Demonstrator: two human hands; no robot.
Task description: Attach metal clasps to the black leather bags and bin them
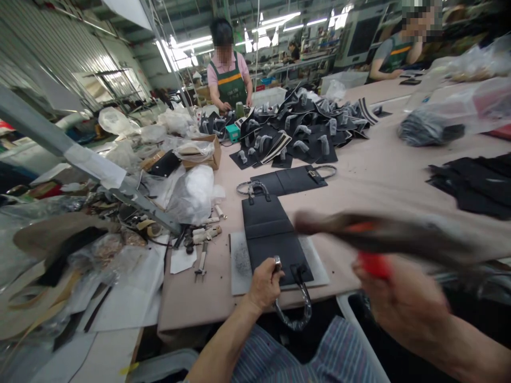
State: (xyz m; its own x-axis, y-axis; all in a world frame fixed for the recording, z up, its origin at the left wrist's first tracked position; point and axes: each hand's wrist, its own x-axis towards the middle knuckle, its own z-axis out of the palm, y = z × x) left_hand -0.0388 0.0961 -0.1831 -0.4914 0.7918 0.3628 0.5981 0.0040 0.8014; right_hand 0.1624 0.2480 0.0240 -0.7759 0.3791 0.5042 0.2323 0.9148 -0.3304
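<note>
A black leather bag panel point(268, 230) with a plastic-wrapped handle point(300, 313) lies on a grey metal plate point(240, 265) at the table's near edge. My left hand point(264, 284) is closed round a small metal punch point(277, 261) that stands upright on the panel's near end. My right hand point(395, 298) is raised at the right, shut on a red-gripped hammer point(383, 234). The hammer is smeared by motion, and its head hangs above and to the right of the panel.
A second black panel point(288, 180) lies just beyond, then a heap of black pieces with handles point(303, 133). Plastic bags, a cardboard box point(202, 151) and small tools crowd the left side. Black fabric point(475, 183) lies right. One person in a green apron point(229, 80) works opposite, another far right.
</note>
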